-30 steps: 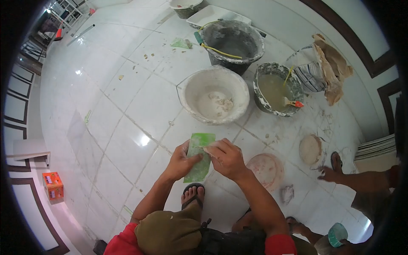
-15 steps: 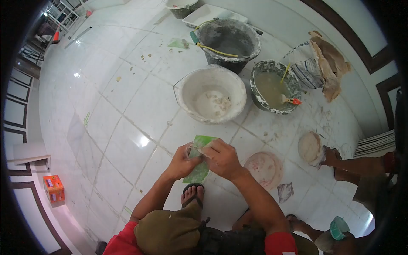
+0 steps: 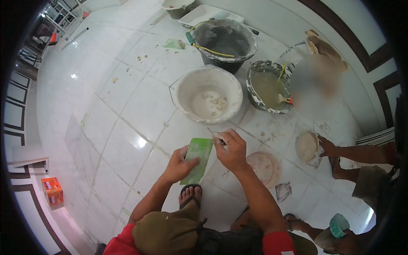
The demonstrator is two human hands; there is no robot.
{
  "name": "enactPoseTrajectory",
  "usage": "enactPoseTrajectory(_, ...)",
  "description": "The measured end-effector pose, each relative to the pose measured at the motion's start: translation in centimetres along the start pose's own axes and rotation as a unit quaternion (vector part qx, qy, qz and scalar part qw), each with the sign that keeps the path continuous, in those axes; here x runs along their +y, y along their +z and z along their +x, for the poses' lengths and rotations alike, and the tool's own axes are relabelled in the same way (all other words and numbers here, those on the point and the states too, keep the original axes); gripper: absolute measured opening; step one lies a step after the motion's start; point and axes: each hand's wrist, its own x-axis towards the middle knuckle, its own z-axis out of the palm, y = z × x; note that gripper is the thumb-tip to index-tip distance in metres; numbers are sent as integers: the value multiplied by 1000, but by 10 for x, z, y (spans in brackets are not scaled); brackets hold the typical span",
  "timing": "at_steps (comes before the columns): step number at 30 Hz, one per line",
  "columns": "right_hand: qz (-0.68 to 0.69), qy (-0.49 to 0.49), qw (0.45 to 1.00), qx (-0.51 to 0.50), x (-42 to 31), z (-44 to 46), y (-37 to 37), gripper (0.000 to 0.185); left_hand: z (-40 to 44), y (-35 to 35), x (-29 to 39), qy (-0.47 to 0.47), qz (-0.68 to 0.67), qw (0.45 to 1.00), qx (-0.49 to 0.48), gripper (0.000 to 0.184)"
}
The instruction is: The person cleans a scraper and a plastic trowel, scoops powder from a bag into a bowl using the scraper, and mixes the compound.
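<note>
My left hand [image 3: 180, 164] is closed round the lower left side of a flat green plastic sheet [image 3: 199, 149], its thumb lying across the face. Whitish smears cover much of the sheet. Just right of its upper edge, my right hand [image 3: 230, 149] is closed, with white residue on the fingers. A thin stick-like piece [image 3: 210, 131] pokes out from these fingers; its kind is unclear. Beyond both hands stands a whitish bucket [image 3: 187, 108] with lumps of pale material at the bottom.
A black bucket [image 3: 248, 55] and a bucket of cloudy water [image 3: 265, 85] with a brush stand behind. A pinkish round basin [image 3: 272, 163] lies right of my arm. At right, a co-worker's hand [image 3: 326, 146] touches a round container [image 3: 307, 146]; another person's hand holds a green bowl [image 3: 338, 225].
My right hand has moved right, off the green sheet, and the sheet's face shows more. The view has shifted slightly. A blurred patch now covers the paper bag area.
</note>
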Motion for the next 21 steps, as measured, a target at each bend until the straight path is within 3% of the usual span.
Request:
enactPoseTrajectory(2, 23, 33, 999, 10, -8, -3, -6, 30, -3, -1, -4, -3, -54, 998, 24, 33)
enactPoseTrajectory(4, 59, -92, 991, -78, -20, -6, -3, 26, 0, -2, -13, 16, -92, 995, 31, 35)
enactPoseTrajectory(6, 49, -99, 991, -75, -7, -11, 5, 25, 0, -4, -18, 30, -130, 990, 42, 37)
enactPoseTrajectory(8, -10, -37, 999, -24, 16, -15, 5, 27, -3, -5, -19, 14, -70, 997, 28, 39)
enactPoseTrajectory(12, 2, 43, 999, 16, 10, -8, -11, 31, -9, -1, -18, -4, -76, 996, 40, 38)
enactPoseTrajectory(14, 44, -54, 997, -39, -3, -8, -8, 28, -6, 0, -19, 16, -68, 996, 56, 38)
enactPoseTrajectory(16, 18, -87, 995, -49, -2, -12, -5, 27, 2, 1, -37, 4, -36, 997, 65, 39)
enactPoseTrajectory(17, -8, -71, 997, -26, 7, -9, -7, 27, 10, -1, -61, 21, 22, 994, 109, 47)
enactPoseTrajectory(18, -40, -59, 997, -2, 19, -4, -16, 26, 17, -3, -67, -12, -49, 992, 114, 54)
enactPoseTrajectory(20, -36, 32, 998, 34, 32, 6, -34, 22, 13, -15, -46, -29, -114, 990, 75, 59)
enactPoseTrajectory(21, -45, 45, 998, 15, 24, 19, -55, 18, 12, -19, -26, -9, -72, 994, 87, 62)
